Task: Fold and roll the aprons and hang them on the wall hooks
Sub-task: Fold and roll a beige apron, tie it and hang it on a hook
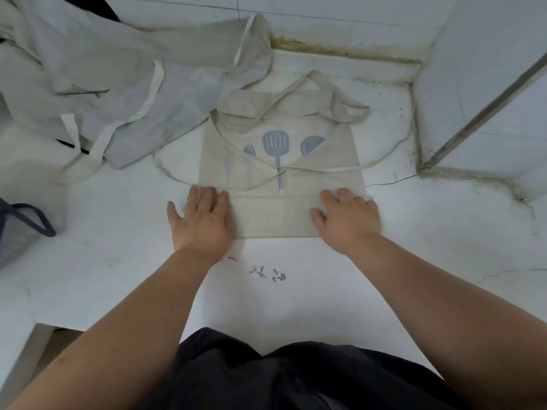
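A beige apron (281, 161) with a grey-blue print of kitchen utensils lies flat on the white counter (296, 291), its sides folded in and its thin ties looping out left and right. Its near edge is turned over into a flat band (272, 216). My left hand (201, 220) presses flat on the band's left end, fingers straight. My right hand (347, 218) presses flat on the right end. No wall hooks are in view.
A heap of other pale aprons (97, 81) with white straps covers the counter's back left. A dark-handled mesh bag (20, 229) sits at the left edge. A tiled wall (340, 16) with a grimy seam runs behind, and a wall corner (485, 93) juts in at the right.
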